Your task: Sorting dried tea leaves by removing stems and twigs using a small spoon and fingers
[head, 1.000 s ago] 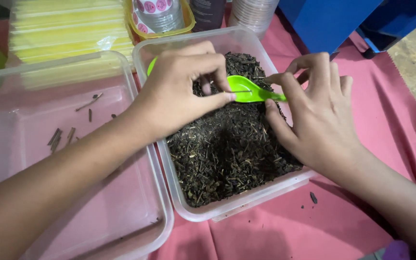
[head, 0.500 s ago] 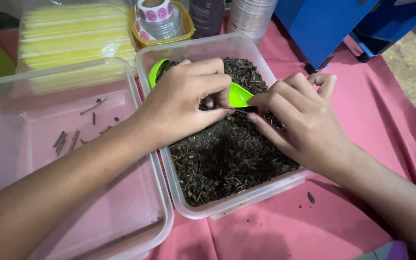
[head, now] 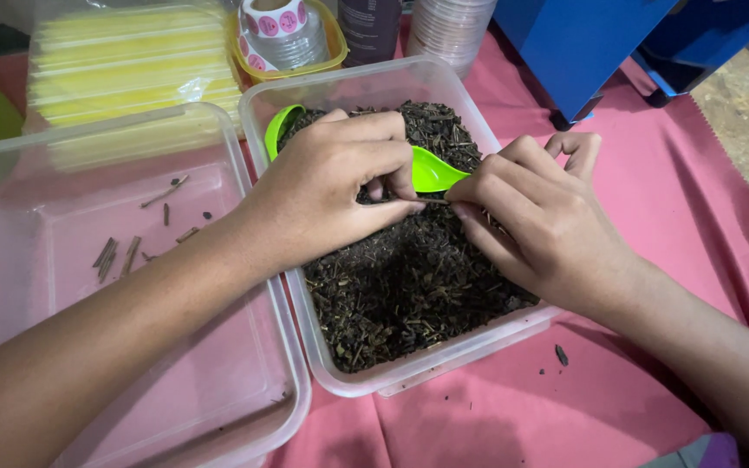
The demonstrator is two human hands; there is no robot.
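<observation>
Nearest the person, at about six o'clock, the pink cloth [head: 513, 416] covered the surface, with a few dark crumbs [head: 560, 354] lying loose on it just off the tub's near corner. From seven o'clock the left forearm came in across a clear plastic tub [head: 244, 425] that held only a handful of brown twigs [head: 119, 254] toward its nine o'clock side.

At the centre stood a second clear tub [head: 340, 373], touching the first along its side and filled with dark dried leaf matter [head: 409, 295]. Both hands were over it. The left hand [head: 331, 195] had its grip closed around a bright green scoop [head: 431, 172], the bowl of which showed between the two hands while its other end poked out behind the knuckles at eleven o'clock. The right hand [head: 539, 225], coming in from four o'clock, had its fingertips pinched together on a thin bit of stem right at the scoop's lip, meeting the left thumb; its lower fingers lay on the leaf matter.

Farther off, at eleven o'clock, a stack of yellow sheets in clear wrap [head: 123, 61] lay behind the twig tub. At twelve o'clock sat a small yellow container [head: 331, 52] holding a roll of round pink stickers [head: 272, 19], then a stack of clear lids [head: 451, 26]. A blue box [head: 582, 43] stood at one o'clock.
</observation>
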